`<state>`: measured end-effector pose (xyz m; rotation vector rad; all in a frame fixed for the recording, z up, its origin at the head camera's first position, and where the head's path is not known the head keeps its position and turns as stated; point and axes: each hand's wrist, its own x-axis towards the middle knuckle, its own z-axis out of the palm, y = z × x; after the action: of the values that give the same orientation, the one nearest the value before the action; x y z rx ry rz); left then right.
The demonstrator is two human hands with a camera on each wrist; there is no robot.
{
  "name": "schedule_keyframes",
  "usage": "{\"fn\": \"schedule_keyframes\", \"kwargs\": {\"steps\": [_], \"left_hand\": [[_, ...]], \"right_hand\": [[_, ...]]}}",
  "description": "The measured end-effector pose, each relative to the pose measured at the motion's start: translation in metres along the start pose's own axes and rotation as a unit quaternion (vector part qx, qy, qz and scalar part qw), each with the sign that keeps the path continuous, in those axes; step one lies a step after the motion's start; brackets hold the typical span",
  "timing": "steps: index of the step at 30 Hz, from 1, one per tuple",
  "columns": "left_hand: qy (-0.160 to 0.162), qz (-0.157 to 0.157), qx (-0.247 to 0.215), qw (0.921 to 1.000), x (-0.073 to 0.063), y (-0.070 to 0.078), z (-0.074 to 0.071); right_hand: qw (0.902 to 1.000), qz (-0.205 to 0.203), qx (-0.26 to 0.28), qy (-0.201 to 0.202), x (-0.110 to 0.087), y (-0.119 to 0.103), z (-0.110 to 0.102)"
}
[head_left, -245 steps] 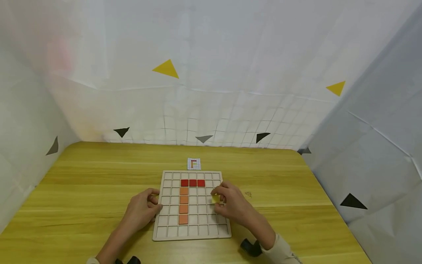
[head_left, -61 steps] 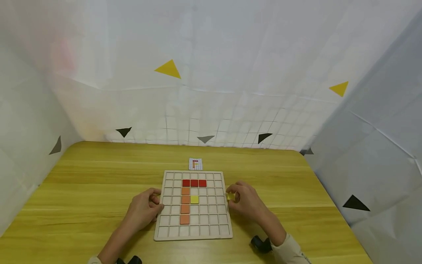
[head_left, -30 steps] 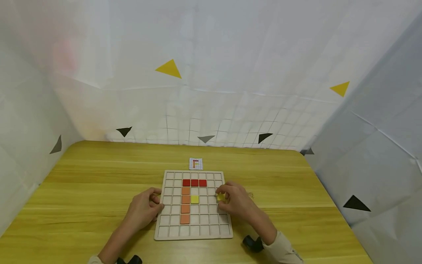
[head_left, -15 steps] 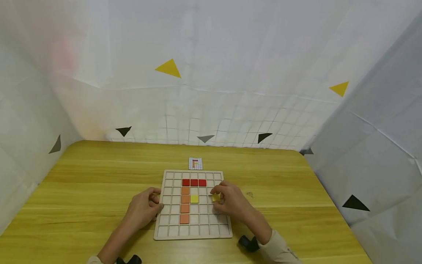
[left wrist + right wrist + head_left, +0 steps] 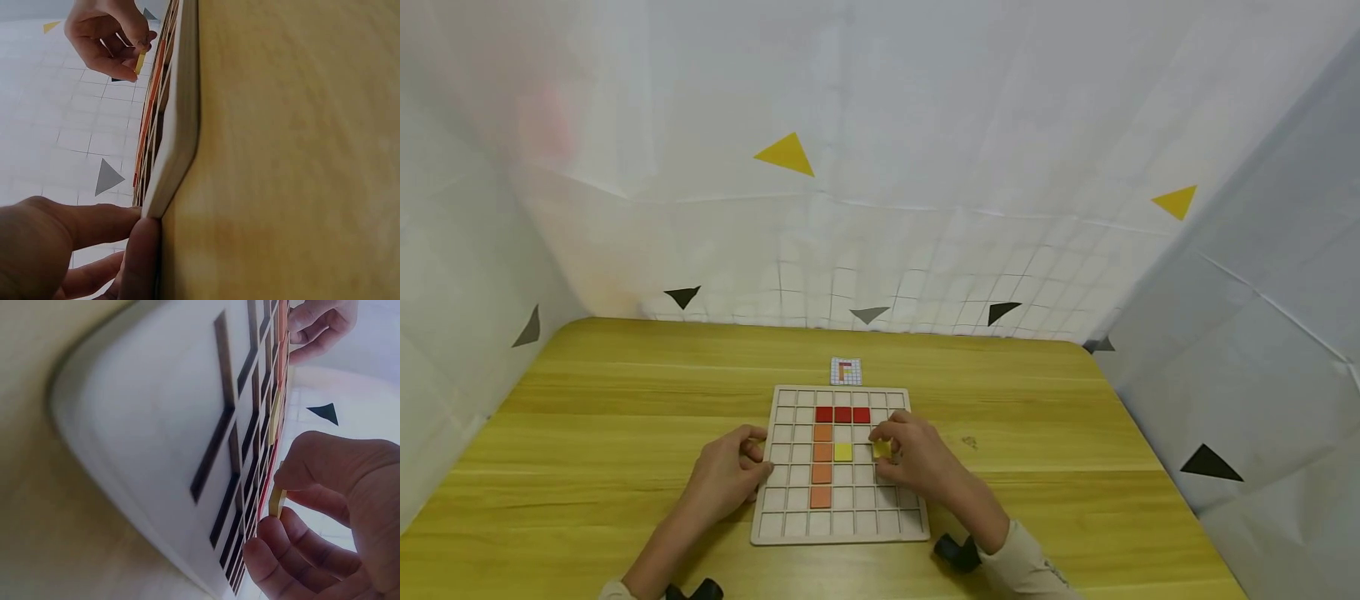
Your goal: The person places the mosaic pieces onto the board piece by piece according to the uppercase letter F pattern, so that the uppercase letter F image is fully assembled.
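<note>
A pale wooden grid board lies on the table in front of me. Three red tiles form a row near its far side, and several orange tiles run down a column from the left end of that row. One yellow tile sits in a cell right of the orange column. Thumb and fingertips of my right hand pinch a second yellow tile just above the board's right half. My left hand grips the board's left edge, as the left wrist view shows close up.
A small pattern card with a coloured grid drawing lies just beyond the board's far edge. White sheeting with triangle markers stands behind and beside the wooden table.
One yellow tile, in my right hand at first, now sits on the board. With another yellow tile, that hand has moved left from beside the board to over it. My left hand stays put.
</note>
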<state>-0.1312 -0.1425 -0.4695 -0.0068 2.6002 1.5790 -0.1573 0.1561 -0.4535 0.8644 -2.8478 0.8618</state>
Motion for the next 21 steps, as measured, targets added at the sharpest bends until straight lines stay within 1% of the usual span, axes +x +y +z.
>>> {"fn": "schedule_keyframes", "kwargs": {"steps": [10,15,21], "left_hand": [[0.000,-0.001,0.001,1.0000,0.000,0.000,0.001],[-0.001,-0.002,0.001,1.0000,-0.001,0.000,0.001],[0.002,-0.005,-0.001,1.0000,-0.001,0.000,0.003]], "right_hand": [[0.9999,-0.002,0.001,-0.015,0.006,-0.006,0.005],[0.9998,-0.011,-0.002,-0.015,0.009,-0.008,0.008],[0.9996,-0.005,-0.001,-0.029,0.012,-0.010,0.010]]}}
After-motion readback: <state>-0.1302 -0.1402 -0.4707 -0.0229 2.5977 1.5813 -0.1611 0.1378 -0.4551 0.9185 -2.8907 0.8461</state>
